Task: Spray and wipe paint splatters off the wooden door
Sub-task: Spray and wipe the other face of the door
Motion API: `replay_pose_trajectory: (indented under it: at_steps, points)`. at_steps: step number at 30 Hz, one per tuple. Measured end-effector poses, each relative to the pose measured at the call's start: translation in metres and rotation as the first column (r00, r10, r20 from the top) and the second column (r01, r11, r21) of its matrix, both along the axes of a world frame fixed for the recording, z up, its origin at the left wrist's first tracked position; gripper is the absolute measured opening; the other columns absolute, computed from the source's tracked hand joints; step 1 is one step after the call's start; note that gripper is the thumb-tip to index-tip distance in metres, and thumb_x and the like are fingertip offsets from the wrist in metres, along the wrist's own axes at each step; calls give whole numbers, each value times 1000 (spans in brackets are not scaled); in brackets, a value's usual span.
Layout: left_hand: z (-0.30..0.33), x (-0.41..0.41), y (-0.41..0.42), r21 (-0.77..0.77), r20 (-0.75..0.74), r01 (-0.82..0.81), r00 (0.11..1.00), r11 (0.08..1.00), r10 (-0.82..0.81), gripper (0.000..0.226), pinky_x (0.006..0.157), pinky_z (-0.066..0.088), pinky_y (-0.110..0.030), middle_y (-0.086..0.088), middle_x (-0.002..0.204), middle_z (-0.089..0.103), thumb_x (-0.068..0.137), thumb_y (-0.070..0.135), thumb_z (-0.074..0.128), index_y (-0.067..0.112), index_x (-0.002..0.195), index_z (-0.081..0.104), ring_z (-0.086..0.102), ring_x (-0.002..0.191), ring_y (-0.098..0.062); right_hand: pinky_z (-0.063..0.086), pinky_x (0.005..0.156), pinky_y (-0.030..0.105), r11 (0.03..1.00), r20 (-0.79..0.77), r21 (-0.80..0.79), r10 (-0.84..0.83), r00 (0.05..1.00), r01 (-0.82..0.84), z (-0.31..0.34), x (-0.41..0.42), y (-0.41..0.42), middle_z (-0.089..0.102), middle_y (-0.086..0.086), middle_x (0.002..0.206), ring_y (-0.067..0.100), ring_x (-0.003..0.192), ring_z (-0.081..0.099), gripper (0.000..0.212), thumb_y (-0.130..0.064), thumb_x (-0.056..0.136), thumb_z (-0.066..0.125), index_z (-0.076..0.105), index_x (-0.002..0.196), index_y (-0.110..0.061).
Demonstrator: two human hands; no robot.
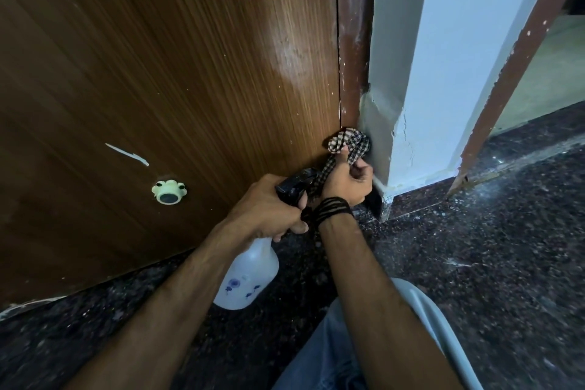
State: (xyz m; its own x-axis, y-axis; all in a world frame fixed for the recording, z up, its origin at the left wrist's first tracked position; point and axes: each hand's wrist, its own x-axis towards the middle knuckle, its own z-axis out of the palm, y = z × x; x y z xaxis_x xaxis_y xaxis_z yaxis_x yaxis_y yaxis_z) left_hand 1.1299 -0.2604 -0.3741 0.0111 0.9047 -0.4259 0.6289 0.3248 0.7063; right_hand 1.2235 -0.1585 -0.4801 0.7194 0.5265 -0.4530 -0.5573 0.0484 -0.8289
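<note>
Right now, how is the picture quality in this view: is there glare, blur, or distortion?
Head view: dim, bluish light; a pale sheen of glare on the wooden door above the checkered cloth; wide-angle bending curves the door's bottom edge and the door frame; the granite floor at right looks smeared; the spray bottle and both hands stay fairly sharp.

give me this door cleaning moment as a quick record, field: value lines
left hand: left hand grips the black trigger head of the spray bottle
right hand: right hand holds the checked cloth bunched against the bottom corner of the wooden door, by the door frame
paint left: white streak above the door stopper, small specks on door and frame
floor: dark speckled stone floor
wrist: dark thread band on the right wrist
</note>
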Motion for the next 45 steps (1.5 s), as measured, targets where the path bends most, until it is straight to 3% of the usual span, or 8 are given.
replay_pose_trajectory:
  at_steps: [7,14,20,27,34,39,42,45]
  points:
    - [8,9,-6,-1,46,32,998,999,-32,27,53,43,-27,-3,73,61,75,-9,71,17,77,63,45,47,-12,40,74,20,994,-79,-109,2,997,-11,-12,4,-7,61,1,75,17,76,56,16,-19,82,78,63,82,-18]
    - [13,7,-13,3,51,37,998,999,-37,28,51,43,-26,-2,70,61,77,-9,71,17,77,62,45,43,-10,45,83,29,985,-18,-161,65,998,-67,-12,5,-9,52,-8,64,17,75,55,34,-21,81,81,51,67,-27]
    - [6,-12,-12,11,11,-73,997,997,73,27,50,45,-25,-5,70,61,78,-7,73,17,79,61,48,40,-10,36,58,10,995,174,-28,102,979,-98,-1,7,-11,51,-9,66,4,60,46,23,-21,81,81,59,85,-16]
    - [-2,-25,-9,22,64,-155,986,988,153,25,49,43,-27,-9,72,57,78,-8,73,13,80,60,42,41,-14,45,73,40,976,594,98,101,798,-196,-1,-22,-28,55,3,85,23,78,52,30,-23,84,77,48,89,-16]
    - [-2,-32,-9,49,141,-195,972,980,187,26,48,40,-26,-7,69,57,77,-7,72,16,79,62,42,42,-15,40,73,14,875,859,301,-77,505,-380,34,-29,-31,54,-4,95,12,86,53,21,-22,90,72,60,97,-6]
    - [-1,-40,-9,56,157,-238,961,970,227,27,48,38,-26,-6,69,56,77,-8,71,17,77,61,40,41,-14,46,69,39,902,767,168,133,627,-397,3,-39,-41,52,-2,82,18,75,50,30,-17,80,81,51,84,-14]
    - [-3,-39,-13,75,168,-235,961,969,220,25,48,38,-25,-3,67,57,77,-8,71,15,78,62,41,43,-14,46,69,34,916,659,162,177,731,-368,10,-34,-39,58,3,81,17,73,52,28,-18,81,80,52,87,-16]
    - [-6,-38,-17,80,182,-200,966,977,183,24,46,39,-25,-1,67,57,78,-9,71,13,82,63,42,44,-14,41,69,14,932,658,286,-21,753,-224,40,-16,-26,59,4,89,11,77,50,26,-25,87,75,56,95,-8]
